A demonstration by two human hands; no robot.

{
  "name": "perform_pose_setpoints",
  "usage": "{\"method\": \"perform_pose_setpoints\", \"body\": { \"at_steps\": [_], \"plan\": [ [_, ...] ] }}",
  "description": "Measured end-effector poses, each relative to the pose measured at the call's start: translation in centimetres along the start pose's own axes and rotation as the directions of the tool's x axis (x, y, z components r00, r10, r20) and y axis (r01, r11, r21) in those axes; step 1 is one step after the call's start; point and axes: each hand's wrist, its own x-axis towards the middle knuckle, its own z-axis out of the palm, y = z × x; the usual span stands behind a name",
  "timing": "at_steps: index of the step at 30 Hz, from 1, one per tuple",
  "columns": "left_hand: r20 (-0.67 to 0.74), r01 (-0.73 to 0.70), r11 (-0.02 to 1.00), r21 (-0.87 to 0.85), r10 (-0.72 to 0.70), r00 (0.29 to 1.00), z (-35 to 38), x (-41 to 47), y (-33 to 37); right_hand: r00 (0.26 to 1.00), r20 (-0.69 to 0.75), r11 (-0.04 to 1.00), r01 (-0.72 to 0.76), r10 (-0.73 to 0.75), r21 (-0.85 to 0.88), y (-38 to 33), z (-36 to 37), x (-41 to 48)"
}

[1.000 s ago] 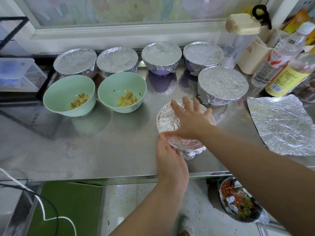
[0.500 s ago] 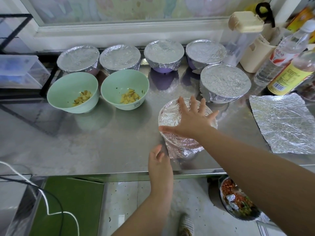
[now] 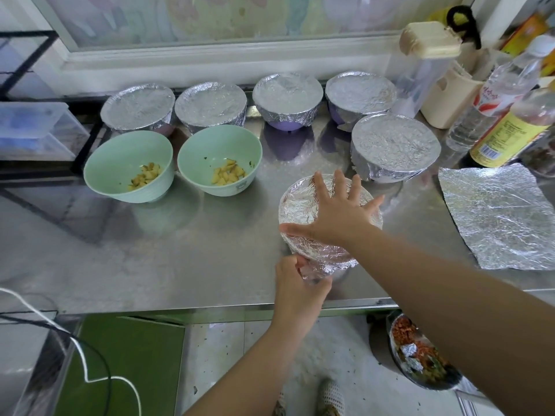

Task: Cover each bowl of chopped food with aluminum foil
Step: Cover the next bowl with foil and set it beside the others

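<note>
Foil-wrapped round bowl [image 3: 297, 204] sat centre frame on steel worktop [image 3: 195, 253]. Right hand [image 3: 338, 213]: grip wide, flat on foil top. Left hand [image 3: 300, 285]: grip pinched loose foil at bowl's lower edge. Uncovered pale-green bowls [image 3: 121, 159] lay left, nearer left hand; spare crinkled foil sheet [image 3: 495, 217] lay right.

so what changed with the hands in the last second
The left hand drew back off the foil-wrapped bowl, then returned and now pinches the foil at its near lower edge. The right hand stays spread flat on top. The two green bowls stay uncovered; the spare foil sheet has not moved.
</note>
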Motion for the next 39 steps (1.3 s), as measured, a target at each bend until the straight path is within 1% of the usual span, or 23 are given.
{"method": "perform_pose_setpoints", "body": {
  "at_steps": [3, 5, 7, 10, 12, 13, 16, 18, 20, 22, 24, 27, 31, 33, 34, 35, 36, 37, 38, 39],
  "plan": [
    [0.008, 0.074, 0.985, -0.155, -0.074, 0.997, 0.1, 0.1, 0.6, 1.0, 0.0, 1.0, 0.001, -0.001, 0.004, 0.0, 0.1, 0.0],
    [0.017, 0.116, 0.969, -0.22, -0.115, 0.993, 0.0, -0.1, 1.2, 1.0, 0.001, 1.0, -0.001, 0.001, 0.0, 0.0, 0.1, 0.1],
    [-0.012, 0.121, 0.956, -0.267, -0.129, 0.992, 0.1, 0.0, 1.2, 1.0, 0.0, 1.0, -0.002, 0.002, -0.008, 0.0, 0.1, 0.1],
    [-0.05, 0.155, 0.916, -0.369, -0.187, 0.981, 0.3, 0.1, 1.8, 1.0, 0.0, 1.0, -0.002, 0.002, -0.009, 0.0, 0.1, 0.0],
    [-0.018, 0.173, 0.86, -0.479, -0.207, 0.978, 0.3, 0.1, 2.3, 1.0, -0.005, 1.0, -0.002, 0.002, -0.002, 0.0, 0.1, 0.0],
    [0.01, 0.181, 0.842, -0.507, -0.204, 0.979, 0.1, 0.0, 2.5, 1.0, -0.006, 1.0, -0.003, 0.003, 0.0, 0.0, 0.1, 0.0],
    [0.108, 0.23, 0.827, -0.514, -0.204, 0.973, -0.6, -0.1, 3.4, 1.0, -0.009, 1.0, -0.004, 0.004, -0.007, -0.1, 0.2, 0.0],
    [0.144, 0.295, 0.781, -0.551, -0.259, 0.955, -1.3, 0.3, 4.3, 1.0, -0.015, 1.0, -0.004, 0.004, -0.004, -0.1, 0.2, -0.1],
    [0.186, 0.378, 0.706, -0.599, -0.337, 0.923, -2.1, 1.3, 5.4, 1.0, -0.022, 1.0, -0.001, 0.001, -0.001, -0.1, 0.3, -0.1],
    [0.253, 0.462, 0.659, -0.594, -0.393, 0.884, -3.2, 2.4, 6.3, 1.0, -0.024, 1.0, 0.003, -0.003, 0.002, -0.1, 0.3, -0.1],
    [0.323, 0.534, 0.661, -0.527, -0.426, 0.845, -4.2, 3.6, 7.0, 1.0, -0.017, 1.0, 0.005, -0.004, 0.015, -0.1, 0.2, -0.1],
    [0.382, 0.601, 0.691, -0.402, -0.47, 0.796, -4.9, 5.2, 7.4, 1.0, -0.012, 0.999, 0.005, -0.005, 0.032, -0.1, 0.2, -0.1],
    [0.361, 0.618, 0.704, -0.351, -0.507, 0.783, -4.7, 6.1, 8.0, 0.999, 0.028, 0.997, 0.039, -0.04, 0.065, 0.3, -0.5, -0.1],
    [0.329, 0.602, 0.733, -0.318, -0.51, 0.795, -4.6, 6.1, 8.2, 0.996, 0.045, 0.989, 0.067, -0.074, 0.132, 0.8, -1.1, -0.3],
    [0.317, 0.591, 0.746, -0.308, -0.505, 0.803, -4.6, 6.0, 8.3, 0.996, 0.02, 0.98, 0.083, -0.088, 0.181, 1.3, -1.2, -0.6],
    [0.308, 0.582, 0.757, -0.296, -0.502, 0.809, -4.6, 5.9, 8.4, 0.993, -0.057, 0.962, 0.11, -0.099, 0.249, 1.8, -1.1, -1.0],
    [0.295, 0.57, 0.772, -0.283, -0.495, 0.817, -4.5, 5.7, 8.6, 0.975, -0.196, 0.928, 0.169, -0.108, 0.331, 2.4, -1.0, -1.8],
    [0.292, 0.556, 0.78, -0.286, -0.482, 0.826, -4.5, 5.5, 8.7, 0.916, -0.385, 0.874, 0.275, -0.111, 0.402, 2.9, -0.6, -2.9],
    [0.295, 0.549, 0.782, -0.294, -0.472, 0.831, -4.3, 5.2, 8.8, 0.8, -0.593, 0.802, 0.412, -0.09, 0.433, 3.5, 0.1, -4.5],
    [0.302, 0.549, 0.783, -0.294, -0.468, 0.83, -4.2, 4.8, 9.0, 0.657, -0.753, 0.742, 0.523, -0.038, 0.419, 4.1, 1.4, -6.2]
  ]
}}
